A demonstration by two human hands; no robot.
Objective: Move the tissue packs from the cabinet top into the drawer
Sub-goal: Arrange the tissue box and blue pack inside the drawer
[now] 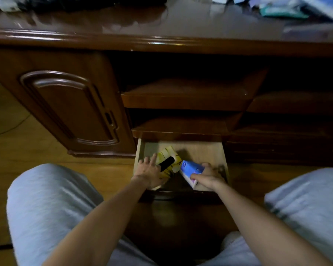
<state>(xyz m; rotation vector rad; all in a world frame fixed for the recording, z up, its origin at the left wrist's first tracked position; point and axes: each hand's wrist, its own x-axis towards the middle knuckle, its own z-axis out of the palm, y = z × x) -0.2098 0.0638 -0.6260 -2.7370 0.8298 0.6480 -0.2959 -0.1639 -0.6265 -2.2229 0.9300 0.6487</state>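
Down in the pulled-out pale wooden drawer (222,150) of the dark glossy brown cabinet (65,104), both hands are busy with packs. The right hand (208,177) is closed around a blue and white tissue pack (191,169), holding it tilted at the front right of the drawer, seemingly about to settle it on the drawer floor. The left hand (149,169) lies with fingers spread, palm down, on a yellow patterned tissue pack (169,160) that sits in the left part of the drawer; a short black object (167,163) rests across that pack just beside the fingers, and what it is cannot be told. So by my reading two packs are already inside or nearly so, touching at their near corners. Up on the polished cabinet top (181,22) the job is not finished: a blurred heap of pale blue, teal and white soft packages (288,6) lies at the far right, well apart from the drawer, and they look like more tissue packs waiting to be carried down. Dark clutter (85,2) at the far left of the top is too blurred to name. Grey-trousered knees frame the view
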